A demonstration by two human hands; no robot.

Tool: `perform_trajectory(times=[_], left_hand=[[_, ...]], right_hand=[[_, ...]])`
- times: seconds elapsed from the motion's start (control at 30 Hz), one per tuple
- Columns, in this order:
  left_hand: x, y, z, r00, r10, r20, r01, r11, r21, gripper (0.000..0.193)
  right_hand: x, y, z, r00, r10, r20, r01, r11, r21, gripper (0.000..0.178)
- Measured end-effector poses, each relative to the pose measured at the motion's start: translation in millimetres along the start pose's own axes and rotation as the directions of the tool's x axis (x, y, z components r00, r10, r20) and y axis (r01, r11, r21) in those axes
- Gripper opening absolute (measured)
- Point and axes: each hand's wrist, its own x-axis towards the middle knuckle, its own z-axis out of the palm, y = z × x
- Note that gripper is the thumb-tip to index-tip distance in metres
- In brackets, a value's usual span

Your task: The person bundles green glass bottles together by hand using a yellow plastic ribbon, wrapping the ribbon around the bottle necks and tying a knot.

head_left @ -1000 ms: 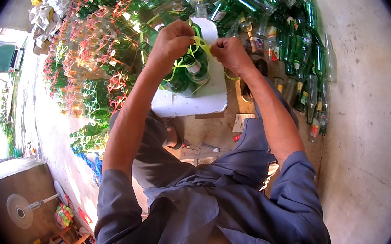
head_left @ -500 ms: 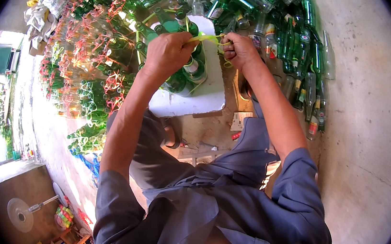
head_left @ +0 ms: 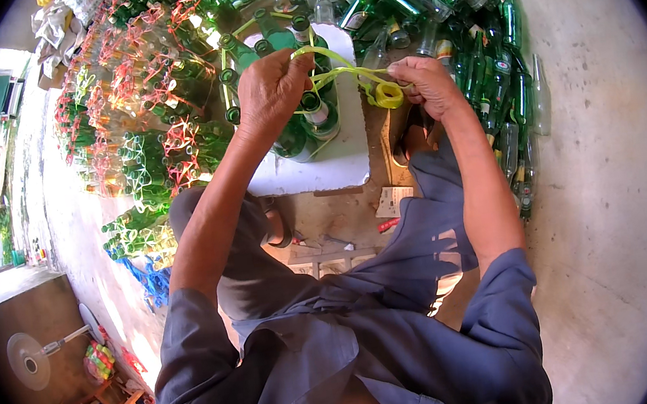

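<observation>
Several green glass bottles (head_left: 322, 118) stand upright in a cluster on a white board (head_left: 308, 176) in front of me. Yellow-green plastic strap (head_left: 335, 58) runs around and between their necks. Over the cluster, my left hand (head_left: 272, 88) is closed on the strap, its fingers partly hidden behind the hand. To the right, beyond the board's edge, my right hand (head_left: 432, 87) pinches the strap between thumb and fingers. The strap spans both hands in slack loops, and a small curled roll of it hangs beside the right fingers.
Many bottles tied with red and green strap (head_left: 147, 162) stand at left. Loose bottles (head_left: 496, 74) lie heaped at far right. Below the board are a low wooden frame (head_left: 334, 258), a red-handled tool (head_left: 388, 225) and a paper label (head_left: 393, 200). A fan (head_left: 30, 361) stands lower left.
My right hand has moved right and slightly down, away from the left hand. The strap between them has loosened into wider loops, and its curled roll now shows. The left hand shifted slightly left.
</observation>
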Motion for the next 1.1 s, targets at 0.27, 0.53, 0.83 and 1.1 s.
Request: perform_trajectory(times=[0.27, 0.53, 0.83, 1.1], left_hand=[[-1, 7, 7, 1.0, -0.003, 0.009, 0.002, 0.998, 0.066, 0.032], [3, 0, 8, 0.999, -0.04, -0.011, 0.039, 0.995, -0.093, 0.032], [5, 9, 7, 0.999, -0.051, -0.008, 0.051, 0.999, -0.014, 0.028], [9, -6, 6, 0.996, -0.019, 0.086, 0.05, 0.928, -0.369, 0.034]], right_hand=[[0, -6, -8, 0.987, 0.01, 0.162, -0.017, 0.999, 0.041, 0.033], [5, -5, 9, 0.993, 0.021, 0.113, -0.035, 0.992, 0.12, 0.047], [13, 2, 1, 0.989, 0.036, 0.142, -0.066, 0.974, 0.215, 0.05], [7, -15, 24, 0.965, -0.115, 0.235, 0.036, 0.948, 0.317, 0.056]])
